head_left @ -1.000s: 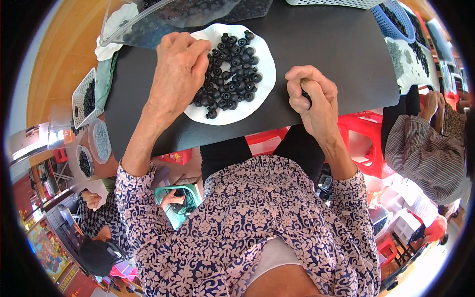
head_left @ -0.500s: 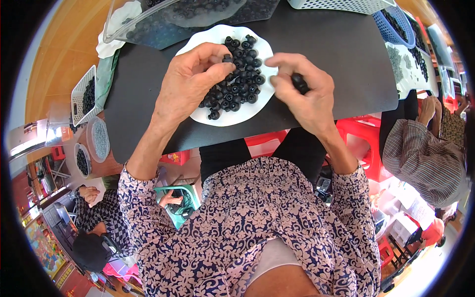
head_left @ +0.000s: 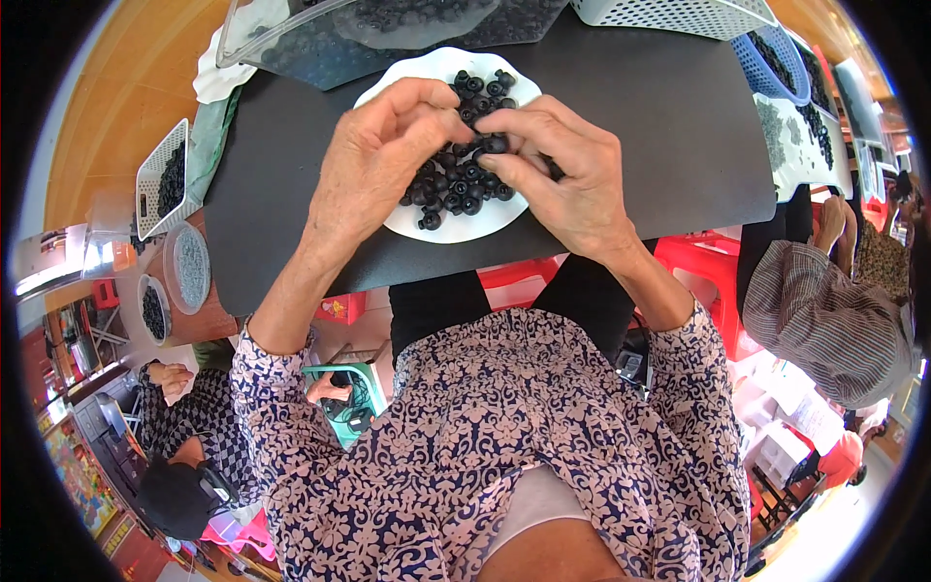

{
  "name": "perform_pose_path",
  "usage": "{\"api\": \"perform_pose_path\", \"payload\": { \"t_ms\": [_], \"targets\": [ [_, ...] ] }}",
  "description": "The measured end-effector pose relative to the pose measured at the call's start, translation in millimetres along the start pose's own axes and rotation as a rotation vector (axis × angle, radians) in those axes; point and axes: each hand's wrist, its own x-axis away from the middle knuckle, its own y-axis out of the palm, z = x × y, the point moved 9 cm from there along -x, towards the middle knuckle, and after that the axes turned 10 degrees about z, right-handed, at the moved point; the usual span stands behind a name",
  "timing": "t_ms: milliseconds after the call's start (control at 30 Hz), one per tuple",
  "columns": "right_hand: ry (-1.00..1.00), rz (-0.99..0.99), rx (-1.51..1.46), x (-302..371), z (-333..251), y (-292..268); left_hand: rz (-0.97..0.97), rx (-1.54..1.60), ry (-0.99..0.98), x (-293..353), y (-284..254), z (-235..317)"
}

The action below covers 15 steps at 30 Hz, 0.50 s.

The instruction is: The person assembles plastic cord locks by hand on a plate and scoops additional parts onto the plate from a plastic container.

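A scalloped white plate [head_left: 417, 66] on the dark table carries a heap of small round black knob-like pieces [head_left: 454, 184], some with a short neck. Over the plate's left half, my left hand [head_left: 373, 150] has thumb and forefinger pinched together; what lies between them is hidden. From the right, my right hand [head_left: 577, 179] pinches a black knob-like piece [head_left: 494, 144] between thumb and forefinger. More black shows inside its curled fingers. Both sets of fingertips nearly meet above the heap.
Beyond the plate stands a clear plastic bin [head_left: 320, 48] of black pieces, with a white perforated basket [head_left: 669, 12] to its right. A blue basket [head_left: 776, 70] sits far right. At left are a white basket [head_left: 150, 189] and round tubs [head_left: 189, 267]. Other people sit on both sides.
My right hand has moved left from beside the plate to over the heap, meeting my left hand. A black piece now shows at its fingertips. The view has shifted slightly.
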Motion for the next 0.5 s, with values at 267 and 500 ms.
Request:
{"api": "perform_pose_path", "payload": {
  "t_ms": [267, 500],
  "targets": [
    [0.146, 0.116, -0.037, 23.3, 16.5, -41.9, -0.023, -0.829, 0.702, -23.6, 29.9, 18.2],
    [0.729, 0.056, -0.730, 45.5, 64.6, -29.6, -0.117, -1.058, 0.771, -26.8, 39.8, 15.6]
  ]
}}
